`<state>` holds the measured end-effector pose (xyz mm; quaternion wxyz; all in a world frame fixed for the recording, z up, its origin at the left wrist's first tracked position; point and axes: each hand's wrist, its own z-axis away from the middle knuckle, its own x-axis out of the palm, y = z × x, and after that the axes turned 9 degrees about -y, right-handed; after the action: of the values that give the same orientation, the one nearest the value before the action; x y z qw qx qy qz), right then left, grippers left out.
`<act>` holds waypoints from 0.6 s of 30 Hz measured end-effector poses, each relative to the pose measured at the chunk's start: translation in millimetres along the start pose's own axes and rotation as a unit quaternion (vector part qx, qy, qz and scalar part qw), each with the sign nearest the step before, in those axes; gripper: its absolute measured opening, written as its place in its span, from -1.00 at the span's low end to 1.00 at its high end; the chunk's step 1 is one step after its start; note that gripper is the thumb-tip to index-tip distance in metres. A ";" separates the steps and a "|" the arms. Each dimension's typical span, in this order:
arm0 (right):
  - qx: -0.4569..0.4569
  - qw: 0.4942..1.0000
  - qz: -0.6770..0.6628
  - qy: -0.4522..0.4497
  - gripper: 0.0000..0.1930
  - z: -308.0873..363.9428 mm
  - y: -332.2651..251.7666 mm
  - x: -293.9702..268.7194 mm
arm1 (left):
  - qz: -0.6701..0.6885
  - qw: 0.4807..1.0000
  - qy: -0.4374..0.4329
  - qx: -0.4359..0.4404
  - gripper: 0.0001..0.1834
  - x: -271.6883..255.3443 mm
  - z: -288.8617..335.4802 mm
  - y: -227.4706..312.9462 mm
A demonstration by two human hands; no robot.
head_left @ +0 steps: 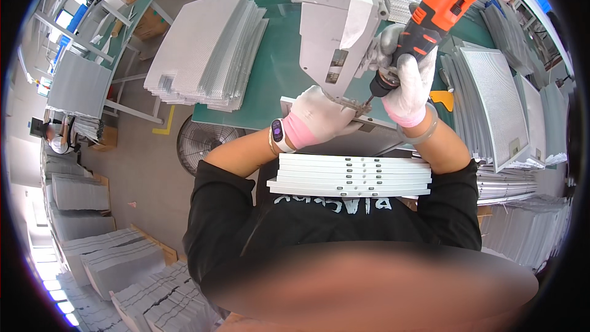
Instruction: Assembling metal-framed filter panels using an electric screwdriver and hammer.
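Note:
My right hand [410,83], in a white and pink glove, is wrapped round an orange and black power drill [439,9]. The drill points down and to the left, its thin bit close to a small metal fitting at the edge of a grey metal panel [369,138]. In a similar glove, my left hand [316,117] grips the panel's edge just left of the bit; its fingertips are partly hidden. Above it stands a grey machine head [338,24] with a strip of pale tape. Several white-edged panels [350,175] are stacked between my forearms, against my chest.
A stack of perforated mesh panels [203,49] lies on the green table [276,37] at left. More mesh panels [491,98] stand at right, near a yellow-handled tool [442,99]. A round floor fan [203,141] is below the table's left edge. Stacked panels [123,258] fill the lower left.

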<state>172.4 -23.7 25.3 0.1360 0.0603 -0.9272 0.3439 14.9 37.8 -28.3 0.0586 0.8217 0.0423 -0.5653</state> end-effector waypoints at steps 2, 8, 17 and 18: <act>0.007 1.000 -0.007 0.004 -0.58 -0.7 2.2 -1.3 | -0.010 1.000 0.016 0.000 -0.71 2.0 0.3 -0.5; 0.043 0.993 0.114 -0.009 -0.71 -23.0 -16.7 -9.5 | -0.046 0.998 -0.020 0.034 -0.65 9.6 5.4 -8.8; -0.092 0.883 0.460 -0.009 -0.11 -106.2 -115.2 -71.0 | -0.053 0.996 -0.038 0.062 -0.53 -9.4 3.8 -20.2; -0.105 0.856 0.507 -0.015 -0.04 -112.2 -123.4 -91.7 | 0.017 0.991 -0.107 0.080 -0.47 -21.9 2.3 -29.6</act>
<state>309.1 -42.0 156.5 -0.0655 -0.4271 -0.8621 0.2649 0.9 66.7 -10.1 0.0066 0.7593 -0.0239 -0.6502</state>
